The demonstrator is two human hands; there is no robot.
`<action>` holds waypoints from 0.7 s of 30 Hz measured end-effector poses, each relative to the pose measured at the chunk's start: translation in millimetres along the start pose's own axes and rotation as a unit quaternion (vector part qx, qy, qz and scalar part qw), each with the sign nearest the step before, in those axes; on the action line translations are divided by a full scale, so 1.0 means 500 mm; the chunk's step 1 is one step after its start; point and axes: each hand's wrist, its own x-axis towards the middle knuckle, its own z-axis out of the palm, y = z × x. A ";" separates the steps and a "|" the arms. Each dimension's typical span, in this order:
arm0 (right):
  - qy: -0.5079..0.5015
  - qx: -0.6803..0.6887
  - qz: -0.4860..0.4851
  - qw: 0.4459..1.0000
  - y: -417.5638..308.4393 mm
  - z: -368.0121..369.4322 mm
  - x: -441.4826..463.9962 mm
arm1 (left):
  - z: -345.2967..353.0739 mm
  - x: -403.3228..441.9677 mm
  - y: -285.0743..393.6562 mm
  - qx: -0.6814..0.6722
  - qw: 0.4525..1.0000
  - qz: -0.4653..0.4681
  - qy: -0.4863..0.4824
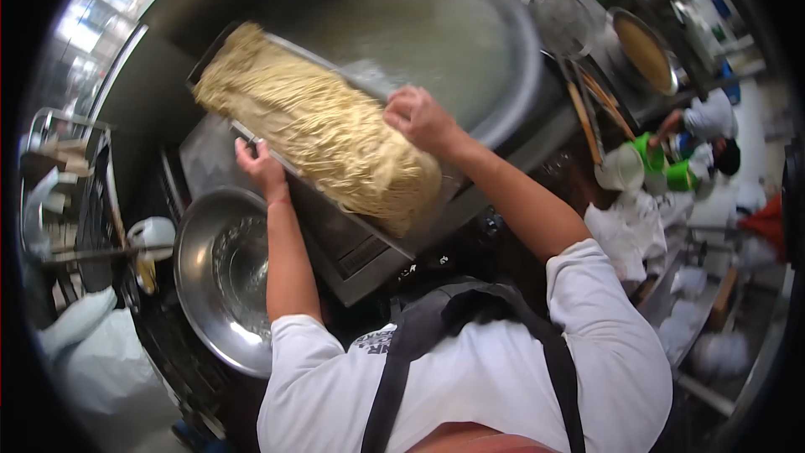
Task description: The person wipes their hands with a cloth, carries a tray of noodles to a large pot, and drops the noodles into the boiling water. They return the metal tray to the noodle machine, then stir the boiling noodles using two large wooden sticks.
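Observation:
A long tray (319,188) heaped with pale yellow noodles (335,126) lies slantwise beside a large steaming vat (524,59) of cloudy liquid. At the tray's near long edge, my left hand (262,169) has its fingers wrapped on the rim. On the far side, my right hand (417,120) is above the edge between noodles and vat, its fingers curled together; whatever they may hold is hidden and blurred.
A steel bowl (197,268) with clear liquid stands near my left forearm. At the right are a round strainer (563,21), a pot (644,50), a white bucket (620,168) and green containers (681,176). Another person (711,117) is beside them.

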 end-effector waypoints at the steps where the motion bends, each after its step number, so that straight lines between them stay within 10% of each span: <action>1: -0.014 0.028 0.011 0.999 -0.003 -0.035 -0.060 | -0.002 -0.021 0.033 -0.048 0.999 0.015 -0.007; 8: -0.108 0.046 0.336 0.934 0.001 -0.330 -0.547 | 0.089 -0.275 0.284 -0.365 0.895 0.015 -0.255; 15: 0.111 -0.018 0.448 0.887 -0.004 -0.542 -1.022 | 0.322 -0.766 0.574 -0.251 0.687 0.155 -0.664; 21: 0.247 -0.015 0.513 0.822 -0.058 -0.662 -1.325 | 0.350 -1.189 0.811 -0.204 0.534 0.185 -0.799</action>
